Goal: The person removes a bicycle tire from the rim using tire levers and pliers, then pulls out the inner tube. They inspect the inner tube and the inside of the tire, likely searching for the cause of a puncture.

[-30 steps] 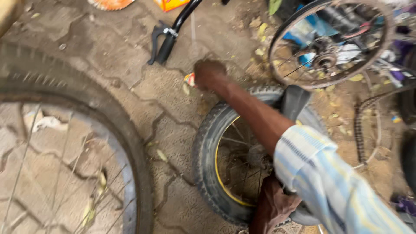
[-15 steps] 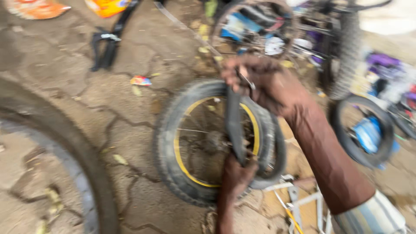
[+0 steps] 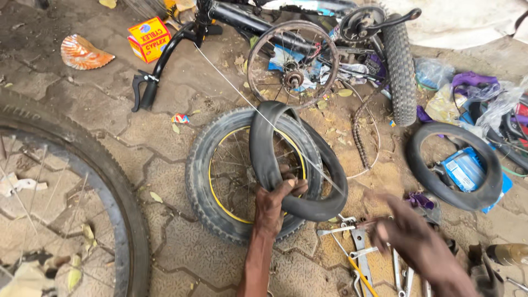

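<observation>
My left hand [image 3: 275,202] grips a black inner tube [image 3: 264,146] that loops up over a small bicycle wheel [image 3: 204,181] with a knobbly tyre and a yellow rim, lying flat on the paving. My right hand [image 3: 410,234] is blurred, low at the right, just above a scatter of metal wrenches and tools [image 3: 360,245]. Whether it holds anything is unclear.
A large wheel [image 3: 118,192] fills the left edge. A bare rusty spoked wheel [image 3: 292,63], a black bicycle frame [image 3: 236,14], a fat tyre [image 3: 400,63], a loose tyre [image 3: 454,165], a chain [image 3: 358,132], a yellow box [image 3: 149,37] and plastic bags lie around.
The view has shifted. My right hand let go of the inner tube and dropped to the tools at the right. My left hand now holds the tube alone.
</observation>
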`<state>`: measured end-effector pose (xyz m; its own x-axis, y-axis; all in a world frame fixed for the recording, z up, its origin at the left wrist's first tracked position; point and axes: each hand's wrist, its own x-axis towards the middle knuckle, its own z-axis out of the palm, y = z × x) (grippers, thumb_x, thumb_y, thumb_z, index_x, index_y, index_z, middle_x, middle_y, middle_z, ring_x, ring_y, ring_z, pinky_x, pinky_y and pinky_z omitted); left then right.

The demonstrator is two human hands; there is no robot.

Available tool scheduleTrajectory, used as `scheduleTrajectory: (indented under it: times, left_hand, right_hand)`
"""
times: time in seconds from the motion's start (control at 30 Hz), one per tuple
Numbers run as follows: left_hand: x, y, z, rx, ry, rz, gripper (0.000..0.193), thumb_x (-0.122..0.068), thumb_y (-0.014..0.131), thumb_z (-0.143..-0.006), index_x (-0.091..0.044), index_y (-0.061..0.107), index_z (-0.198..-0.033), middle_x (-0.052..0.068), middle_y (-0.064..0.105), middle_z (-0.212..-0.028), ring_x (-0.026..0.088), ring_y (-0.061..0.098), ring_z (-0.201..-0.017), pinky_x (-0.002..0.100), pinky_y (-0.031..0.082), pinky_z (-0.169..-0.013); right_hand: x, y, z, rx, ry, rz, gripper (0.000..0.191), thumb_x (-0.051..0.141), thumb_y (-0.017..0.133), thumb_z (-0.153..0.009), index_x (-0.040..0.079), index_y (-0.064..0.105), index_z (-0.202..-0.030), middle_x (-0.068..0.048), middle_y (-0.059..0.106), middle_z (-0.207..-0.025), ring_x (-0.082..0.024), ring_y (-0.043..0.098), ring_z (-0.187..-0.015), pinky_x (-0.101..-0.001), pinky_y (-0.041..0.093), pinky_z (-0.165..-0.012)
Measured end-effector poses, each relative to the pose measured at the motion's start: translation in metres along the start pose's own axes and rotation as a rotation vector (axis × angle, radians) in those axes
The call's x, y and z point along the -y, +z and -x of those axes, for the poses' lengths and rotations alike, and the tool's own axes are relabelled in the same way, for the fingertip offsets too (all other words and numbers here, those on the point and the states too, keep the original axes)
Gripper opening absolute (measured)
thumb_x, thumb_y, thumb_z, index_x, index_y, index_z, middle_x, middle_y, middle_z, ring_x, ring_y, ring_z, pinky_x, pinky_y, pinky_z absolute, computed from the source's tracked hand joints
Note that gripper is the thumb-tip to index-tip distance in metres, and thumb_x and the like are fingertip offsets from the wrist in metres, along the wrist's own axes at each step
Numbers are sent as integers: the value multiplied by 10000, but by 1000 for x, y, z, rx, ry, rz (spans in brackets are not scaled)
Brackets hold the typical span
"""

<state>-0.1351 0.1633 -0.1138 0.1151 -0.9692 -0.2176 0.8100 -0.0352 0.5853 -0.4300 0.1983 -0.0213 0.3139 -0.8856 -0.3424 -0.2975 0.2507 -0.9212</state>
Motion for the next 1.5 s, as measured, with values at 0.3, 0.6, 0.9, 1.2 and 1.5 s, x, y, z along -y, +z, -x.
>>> scheduleTrajectory:
  times: [0.3, 0.6, 0.9, 1.2, 1.5]
  left_hand:
    - [17, 1, -3, -91, -73, 51, 429, 27, 651, -841, 31, 540, -1255, 275, 731, -894, 347, 770, -784, 424, 675, -746]
    - [23, -5, 4, -31, 50, -209, 303, 8, 706, -860, 37, 654, -1156, 99, 700, -923, 195, 679, -668, 325, 592, -599]
    - [13, -24, 5, 42, 56, -429, 330, 18, 714, -795, -33, 657, -1116, 51, 681, -885, 131, 639, -684, 284, 548, -570]
    - [13, -21, 14, 68, 49, -396, 325, 4, 773, -824, -26, 638, -1118, 53, 686, -915, 136, 631, -698, 287, 555, -633]
    - [-7, -5, 19, 108, -5, -451, 294, -43, 734, -863, -1, 668, -1146, 57, 687, -914, 153, 671, -776, 300, 571, -725]
  right_hand:
    - [-88, -62, 78, -188, 641, 405, 549, 202, 715, -946, 93, 551, -1459, -174, 667, -978, -249, 650, -814, -378, 553, -722]
    - [-120, -90, 121, -322, 405, 640, 453, 221, 708, -921, 130, 620, -1356, -144, 725, -1130, -248, 730, -901, -387, 587, -761]
    - [-162, -58, -5, -657, 108, 695, 207, 193, 655, -991, 103, 774, -1134, -121, 784, -1022, -191, 746, -761, -390, 629, -685]
    - [-123, -98, -84, -1125, 179, 159, 185, 58, 566, -996, 6, 638, -1158, -205, 733, -939, -145, 658, -638, -266, 575, -490]
    - [-135, -138, -158, -945, 357, 816, 471, 410, 733, -915, 58, 691, -1225, -245, 725, -1140, -410, 697, -1041, -514, 556, -900]
